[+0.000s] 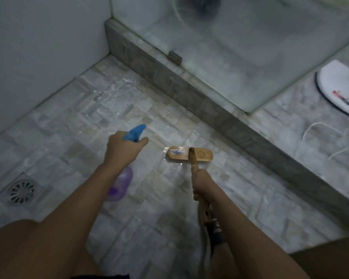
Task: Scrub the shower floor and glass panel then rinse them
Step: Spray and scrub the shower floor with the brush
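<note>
Shower floor [129, 101] is wet and the wooden brush [189, 155] sits flat on it, near the curb, so I'd call this the floor-scrub step. Right hand [199, 182] fingers wrap the handle, left hand [123, 147] fingers grip the spray bottle [121, 184]. Next up, probably: spray ahead, push the brush. The glass panel [240, 47] looks untouched.

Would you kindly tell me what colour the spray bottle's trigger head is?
The trigger head is blue, above a purple bottle; head view.
</note>
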`<act>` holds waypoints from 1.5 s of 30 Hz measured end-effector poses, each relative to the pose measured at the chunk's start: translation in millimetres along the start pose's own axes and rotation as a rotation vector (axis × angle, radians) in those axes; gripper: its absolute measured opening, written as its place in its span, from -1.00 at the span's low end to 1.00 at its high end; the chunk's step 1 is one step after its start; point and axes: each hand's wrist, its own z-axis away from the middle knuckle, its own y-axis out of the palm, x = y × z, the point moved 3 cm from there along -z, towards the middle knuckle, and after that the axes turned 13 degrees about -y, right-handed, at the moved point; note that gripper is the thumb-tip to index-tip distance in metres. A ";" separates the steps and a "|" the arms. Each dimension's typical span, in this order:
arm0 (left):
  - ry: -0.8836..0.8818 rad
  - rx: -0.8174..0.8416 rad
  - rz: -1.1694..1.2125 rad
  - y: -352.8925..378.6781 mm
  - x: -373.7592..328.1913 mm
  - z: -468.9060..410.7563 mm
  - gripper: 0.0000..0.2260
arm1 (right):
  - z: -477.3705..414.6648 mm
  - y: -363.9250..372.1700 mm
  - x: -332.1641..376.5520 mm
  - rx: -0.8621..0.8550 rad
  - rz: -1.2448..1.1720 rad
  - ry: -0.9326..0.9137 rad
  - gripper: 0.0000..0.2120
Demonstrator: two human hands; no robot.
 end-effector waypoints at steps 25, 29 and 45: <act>-0.060 -0.089 0.012 17.4 -23.8 -36.4 -0.54 | -13.2 26.9 29.4 0.181 -0.117 -0.082 -0.64; -0.065 -0.124 0.039 5.6 -18.9 -36.4 -0.57 | -54.3 30.4 106.2 0.211 -0.061 -0.180 -0.66; -0.189 -0.160 0.072 -30.3 -6.6 -43.5 -0.59 | -27.9 -12.8 55.9 0.268 0.253 -0.097 -0.54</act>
